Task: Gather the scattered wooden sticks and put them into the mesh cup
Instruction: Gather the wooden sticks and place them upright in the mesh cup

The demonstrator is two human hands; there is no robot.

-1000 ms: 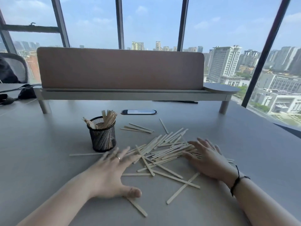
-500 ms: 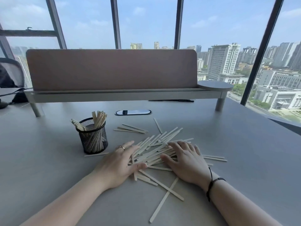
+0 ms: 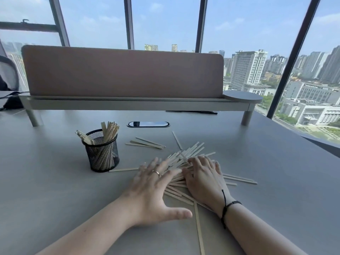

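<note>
Both hands flat on the stick pile

The wooden sticks (image 3: 185, 159) lie between the palms, long axes running away to the right; the mesh cup (image 3: 102, 151) stands left on the counter (image 3: 55, 181) — nearer the left hand (image 3: 152, 192). Left and right hand (image 3: 204, 179) fingers are spread, gripping nothing.

High-rise office, seen from a desk seat.

A wide grey counter (image 3: 55, 181) carries a padded privacy divider (image 3: 121, 70) on a raised shelf at 12 o'clock, with an oval cable port (image 3: 148, 124) before it and a black mesh cup (image 3: 102, 153) at 10 o'clock. Floor-to-ceiling windows (image 3: 165, 21) overlook city towers (image 3: 248, 69) at 2 o'clock.
</note>
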